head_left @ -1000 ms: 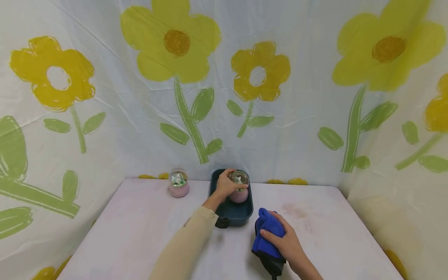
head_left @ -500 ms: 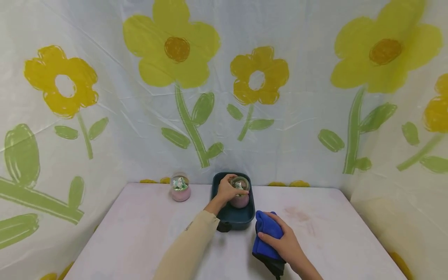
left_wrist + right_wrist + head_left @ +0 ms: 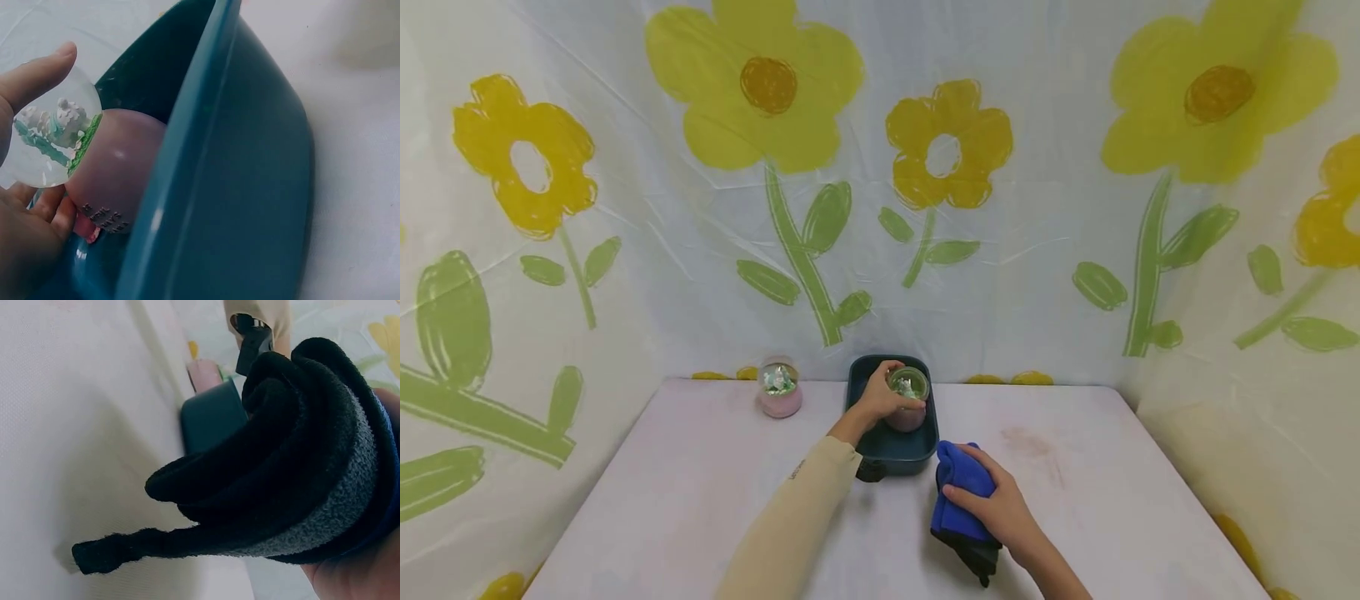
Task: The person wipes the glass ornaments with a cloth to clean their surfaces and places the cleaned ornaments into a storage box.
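Observation:
A snow globe with a pink base point(image 3: 122, 159) and small white figures under its clear dome stands inside a dark teal tray point(image 3: 898, 463). My left hand point(image 3: 880, 398) holds it round the dome, the thumb on one side and the fingers on the other. Over the table in front of the tray, my right hand point(image 3: 1000, 502) grips a folded blue cloth point(image 3: 964, 487). The right wrist view shows the cloth's dark edging and grey layers point(image 3: 312, 487), with a thin strip hanging from it.
Left of the tray a second snow globe point(image 3: 780, 388) with a pink base stands on the pale table point(image 3: 700, 500). Behind the table hangs a flowered sheet point(image 3: 1037, 275). Faint reddish smudges point(image 3: 1030, 442) mark the tabletop right of the tray.
The head view has shifted slightly. My left hand keeps its hold on the snow globe in the tray, and my right hand still grips the cloth in nearly the same place.

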Demonstrator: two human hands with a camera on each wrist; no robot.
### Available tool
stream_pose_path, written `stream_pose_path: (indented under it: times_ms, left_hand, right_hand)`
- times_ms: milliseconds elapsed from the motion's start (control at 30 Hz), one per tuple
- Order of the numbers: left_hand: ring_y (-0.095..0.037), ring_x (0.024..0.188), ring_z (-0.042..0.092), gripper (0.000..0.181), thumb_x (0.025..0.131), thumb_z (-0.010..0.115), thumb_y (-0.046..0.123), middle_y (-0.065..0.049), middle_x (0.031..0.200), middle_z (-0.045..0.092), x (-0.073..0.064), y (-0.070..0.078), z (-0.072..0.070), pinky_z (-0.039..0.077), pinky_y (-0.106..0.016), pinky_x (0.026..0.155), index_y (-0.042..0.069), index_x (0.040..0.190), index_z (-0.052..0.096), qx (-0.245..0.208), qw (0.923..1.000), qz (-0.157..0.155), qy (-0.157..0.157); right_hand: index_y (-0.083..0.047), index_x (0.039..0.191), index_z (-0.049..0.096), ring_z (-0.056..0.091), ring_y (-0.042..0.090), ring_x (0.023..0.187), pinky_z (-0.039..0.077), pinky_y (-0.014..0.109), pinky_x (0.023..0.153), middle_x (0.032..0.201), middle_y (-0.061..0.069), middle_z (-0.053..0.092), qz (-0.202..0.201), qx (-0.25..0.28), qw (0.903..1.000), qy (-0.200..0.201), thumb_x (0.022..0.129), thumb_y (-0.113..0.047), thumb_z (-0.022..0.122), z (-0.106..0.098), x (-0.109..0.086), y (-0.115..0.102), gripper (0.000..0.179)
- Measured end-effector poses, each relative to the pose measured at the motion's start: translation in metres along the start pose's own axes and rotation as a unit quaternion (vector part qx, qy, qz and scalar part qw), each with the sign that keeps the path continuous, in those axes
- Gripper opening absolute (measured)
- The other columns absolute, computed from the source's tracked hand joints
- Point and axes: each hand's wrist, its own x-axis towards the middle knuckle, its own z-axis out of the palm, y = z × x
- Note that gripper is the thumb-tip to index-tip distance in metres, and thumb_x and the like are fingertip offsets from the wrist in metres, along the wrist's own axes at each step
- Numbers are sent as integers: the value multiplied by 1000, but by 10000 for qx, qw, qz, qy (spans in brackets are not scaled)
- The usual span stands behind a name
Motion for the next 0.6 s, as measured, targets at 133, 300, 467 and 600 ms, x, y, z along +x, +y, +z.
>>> stream_pose_path:
  times_ms: [133,300,467,600]
  left_hand:
    - [-24,110,52,82,60,94,13,-8,123,53,2,2,-3,44,-42,95,9,129,49,-18,9999,-83,-121]
    - [-26,114,51,81,62,93,13,-10,127,52,2,-1,-6,43,-43,97,7,130,49,-103,9999,-32,-119]
    - [-30,121,48,85,67,91,21,-13,134,49,1,10,-14,43,-46,97,9,138,46,186,9996,7,-190]
    - [-39,123,44,80,76,85,23,-19,140,45,-1,31,-36,45,-50,93,8,143,44,389,9986,285,-238]
  right_hand:
    - [-26,141,49,49,43,117,49,54,82,139,22,45,153,93,9998,25,80,-36,79,1,2,2,68]
    - [-25,140,50,50,43,115,50,53,81,138,23,46,206,133,9997,-15,80,-37,79,4,3,3,68]
    - [-24,139,51,50,42,115,49,53,82,137,22,46,140,193,9997,-38,80,-35,79,6,5,1,66]
    - [-24,139,51,50,41,115,49,51,82,137,22,46,134,230,9996,-49,80,-35,80,5,7,0,67]
